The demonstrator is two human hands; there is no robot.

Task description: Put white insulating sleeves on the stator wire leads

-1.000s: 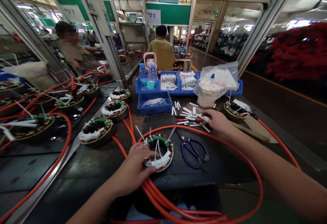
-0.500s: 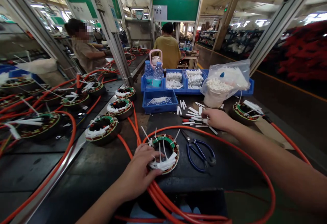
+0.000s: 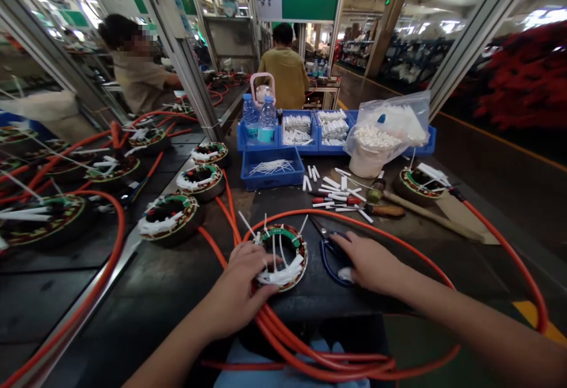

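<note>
A round motor stator [image 3: 283, 252] with copper windings, white sleeves and upright white ties lies on the dark bench in front of me. My left hand [image 3: 237, 296] grips its near left rim, fingers curled over the edge. My right hand [image 3: 370, 261] rests on the bench just right of the stator, fingers laid over the handles of blue scissors [image 3: 326, 250]. A small white tube piece [image 3: 345, 274] shows tucked under its thumb. A loop of orange hose [image 3: 310, 359] runs around the stator and both hands.
Loose white tubes [image 3: 336, 190] and a wooden-handled tool [image 3: 386, 211] lie behind the scissors. Farther back stand blue bins [image 3: 271, 176], water bottles [image 3: 266, 121] and a plastic bag of white parts [image 3: 383, 134]. Several stators [image 3: 168, 217] line the left. Two people [image 3: 286, 75] work beyond.
My right hand left the pile of white tubes and came back toward me, settling over the scissors with a white piece. My left hand stayed on the stator.
</note>
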